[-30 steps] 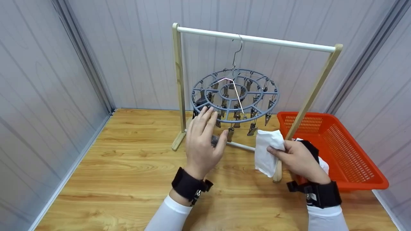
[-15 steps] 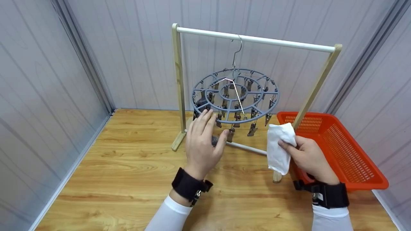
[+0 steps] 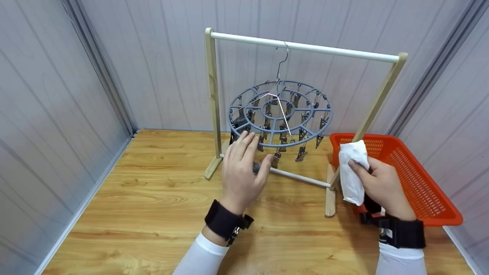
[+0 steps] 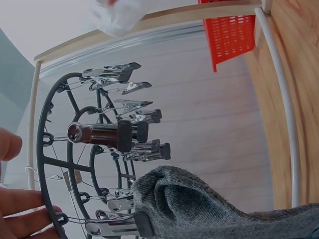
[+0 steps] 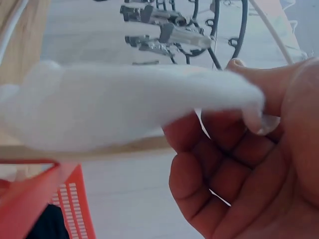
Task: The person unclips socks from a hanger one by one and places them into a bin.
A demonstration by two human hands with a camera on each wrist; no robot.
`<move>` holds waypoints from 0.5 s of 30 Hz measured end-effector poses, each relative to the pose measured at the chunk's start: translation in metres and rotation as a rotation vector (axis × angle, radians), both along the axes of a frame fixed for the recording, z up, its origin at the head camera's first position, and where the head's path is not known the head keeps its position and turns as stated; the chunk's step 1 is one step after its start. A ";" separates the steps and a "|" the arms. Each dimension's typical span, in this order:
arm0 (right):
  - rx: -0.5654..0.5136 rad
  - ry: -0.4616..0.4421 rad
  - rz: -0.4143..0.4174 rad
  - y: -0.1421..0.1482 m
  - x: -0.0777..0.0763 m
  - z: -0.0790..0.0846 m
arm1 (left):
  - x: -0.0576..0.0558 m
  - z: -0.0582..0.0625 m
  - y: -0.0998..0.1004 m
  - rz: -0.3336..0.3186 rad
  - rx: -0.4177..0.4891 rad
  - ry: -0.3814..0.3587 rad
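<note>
In the head view, my right hand [image 3: 386, 187] pinches a folded white sock [image 3: 347, 185] between thumb and fingers. It holds the sock in front of the red basket's near left corner. My left hand [image 3: 241, 173] is raised with its fingers extended at the front left edge of the round grey clip hanger [image 3: 280, 145]. In the left wrist view, those fingers [image 4: 22, 201] touch the hanger's ring. A dark grey sock [image 4: 184, 206] hangs from a clip [image 4: 117, 226] close to them; in the head view the left hand mostly covers it.
The hanger hooks over the white rail [image 3: 324, 49] of a wooden-legged rack [image 3: 212, 88]. Several metal clips [image 3: 301, 154] dangle from it. Behind the rack's right leg stands a red basket [image 3: 431, 183] with dark cloth [image 5: 50, 224] inside. Panel walls [image 3: 160, 76] enclose the wooden table [image 3: 153, 214].
My right hand has moved right with the white sock, from beside the hanger to the basket's near left corner. The left hand stays nearly where it was at the ring.
</note>
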State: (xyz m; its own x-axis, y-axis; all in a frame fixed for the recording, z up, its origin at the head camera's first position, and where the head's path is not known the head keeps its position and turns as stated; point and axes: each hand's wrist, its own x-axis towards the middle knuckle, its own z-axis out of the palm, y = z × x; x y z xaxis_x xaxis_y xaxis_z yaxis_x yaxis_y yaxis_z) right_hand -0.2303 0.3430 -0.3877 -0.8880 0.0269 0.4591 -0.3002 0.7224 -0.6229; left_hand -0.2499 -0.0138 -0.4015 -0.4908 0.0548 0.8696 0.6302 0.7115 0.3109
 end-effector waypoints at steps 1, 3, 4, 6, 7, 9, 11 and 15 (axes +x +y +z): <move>-0.002 -0.002 -0.013 0.003 0.000 0.000 | 0.000 0.000 0.000 0.000 -0.002 0.002; -0.001 -0.008 -0.042 0.009 0.000 0.000 | 0.001 0.001 0.000 -0.001 -0.005 0.009; -0.001 -0.014 -0.060 0.012 0.000 0.000 | 0.001 0.001 0.000 -0.001 -0.007 0.011; 0.000 -0.023 -0.100 0.017 0.001 0.001 | 0.002 0.002 0.000 0.002 -0.010 0.011; -0.001 -0.026 -0.122 0.020 0.001 0.001 | 0.002 0.003 0.000 0.003 -0.012 0.009; -0.001 -0.026 -0.168 0.026 0.002 0.001 | 0.002 0.003 0.000 0.004 -0.016 0.003; 0.002 -0.012 -0.214 0.031 0.002 0.001 | 0.003 0.004 0.000 0.005 -0.019 -0.002; 0.012 -0.011 -0.272 0.040 0.000 -0.001 | 0.002 0.003 0.000 0.000 -0.020 -0.001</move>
